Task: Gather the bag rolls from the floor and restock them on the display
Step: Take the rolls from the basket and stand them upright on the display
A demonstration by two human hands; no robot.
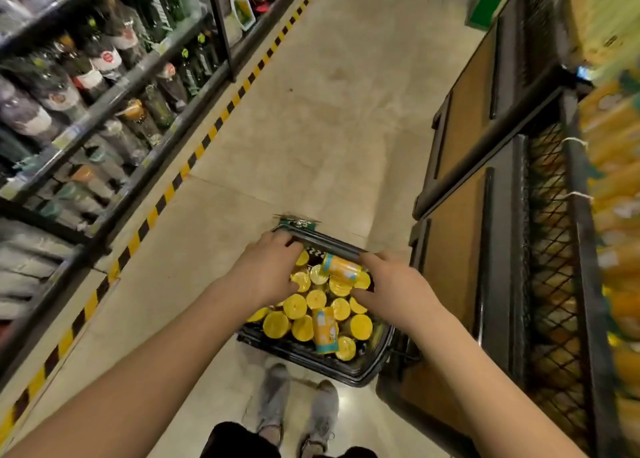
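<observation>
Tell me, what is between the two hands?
In the head view, the basket's handle and yellow bag rolls lie between the left hand and the right hand. Most stand upright in the basket; one lies sideways.

Dim warm light; glare on floor (322, 138); heavy blur on display (609, 187); wide-angle bending at edges.

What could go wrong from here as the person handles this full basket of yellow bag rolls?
Two bag rolls lie loose on their sides atop the upright ones, so tilting the basket could spill them. The left hand and right hand both grip the handle at the far end, so the load might tip toward the shoes. The basket is close to the display cabinet and could knock it.
</observation>
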